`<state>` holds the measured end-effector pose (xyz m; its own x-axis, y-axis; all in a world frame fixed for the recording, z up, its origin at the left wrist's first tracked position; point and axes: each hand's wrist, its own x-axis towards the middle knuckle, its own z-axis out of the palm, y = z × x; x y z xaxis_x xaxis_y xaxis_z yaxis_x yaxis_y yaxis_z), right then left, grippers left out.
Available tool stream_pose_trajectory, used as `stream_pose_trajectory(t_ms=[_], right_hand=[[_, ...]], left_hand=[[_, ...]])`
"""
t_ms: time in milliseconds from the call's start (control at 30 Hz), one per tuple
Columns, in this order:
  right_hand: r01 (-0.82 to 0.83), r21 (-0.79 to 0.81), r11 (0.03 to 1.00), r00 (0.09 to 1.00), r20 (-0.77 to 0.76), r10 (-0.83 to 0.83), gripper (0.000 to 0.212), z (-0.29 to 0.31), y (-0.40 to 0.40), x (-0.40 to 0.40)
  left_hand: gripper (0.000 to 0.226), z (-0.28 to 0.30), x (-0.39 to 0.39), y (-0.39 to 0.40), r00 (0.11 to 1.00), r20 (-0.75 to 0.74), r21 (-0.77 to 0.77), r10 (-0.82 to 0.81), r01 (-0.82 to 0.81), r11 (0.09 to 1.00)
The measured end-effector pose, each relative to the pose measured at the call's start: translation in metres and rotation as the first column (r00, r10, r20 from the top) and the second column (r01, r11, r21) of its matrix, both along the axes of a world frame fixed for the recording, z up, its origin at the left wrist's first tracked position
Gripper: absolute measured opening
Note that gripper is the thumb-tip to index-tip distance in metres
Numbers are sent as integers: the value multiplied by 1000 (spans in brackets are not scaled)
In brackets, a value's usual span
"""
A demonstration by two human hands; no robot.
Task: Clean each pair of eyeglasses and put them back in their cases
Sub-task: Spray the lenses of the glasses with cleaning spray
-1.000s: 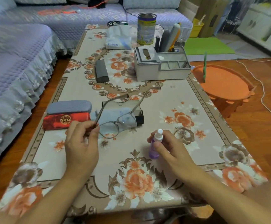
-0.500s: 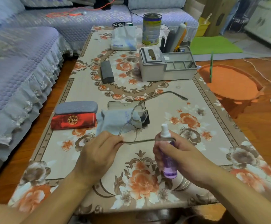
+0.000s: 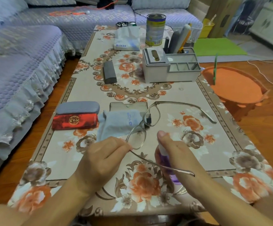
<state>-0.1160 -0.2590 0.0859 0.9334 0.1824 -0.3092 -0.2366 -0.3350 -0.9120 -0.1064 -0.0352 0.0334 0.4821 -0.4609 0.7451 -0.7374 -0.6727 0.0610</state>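
- Left hand (image 3: 103, 158) pinches the eyeglasses (image 3: 144, 126) at the near lens rim and hinge, fingers curled; the frame is held above the table at centre of frame, temples unfolded.
- Right hand (image 3: 173, 154) is wrapped around a purple spray bottle (image 3: 168, 167), lower centre, thumb up at the top; nozzle hidden behind the thumb.
- Near temple crosses in front of the bottle; contact between them cannot be told.
- Handling judgement: thin metal frame, light, springy, easily bent; lenses smudge and scratch. Best held at rim edge or bridge, not on the lens faces.
- Bottle likely light, smooth plastic, slippery if wet.
- Grey cleaning cloth (image 3: 116, 123) lies left of centre, soft and limp.
- Red case (image 3: 74, 122) and grey case (image 3: 77, 107) sit closed at middle left, touching; a dark case (image 3: 110, 72) lies further up.
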Motion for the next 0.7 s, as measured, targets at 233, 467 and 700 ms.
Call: stream_pose_trajectory(t_ms=[233, 467, 700], right_hand=[[6, -13, 1000, 999, 54, -5, 100, 3, 0, -10], [19, -29, 999, 1000, -5, -19, 85, 9, -5, -15], [42, -52, 998, 995, 91, -37, 88, 14, -13, -21]], left_hand=[[5, -4, 4, 5, 998, -50, -3, 36, -36, 999], [3, -1, 4, 3, 998, -42, -17, 42, -42, 999], [5, -1, -1, -2, 998, -50, -79, 23, -27, 996]])
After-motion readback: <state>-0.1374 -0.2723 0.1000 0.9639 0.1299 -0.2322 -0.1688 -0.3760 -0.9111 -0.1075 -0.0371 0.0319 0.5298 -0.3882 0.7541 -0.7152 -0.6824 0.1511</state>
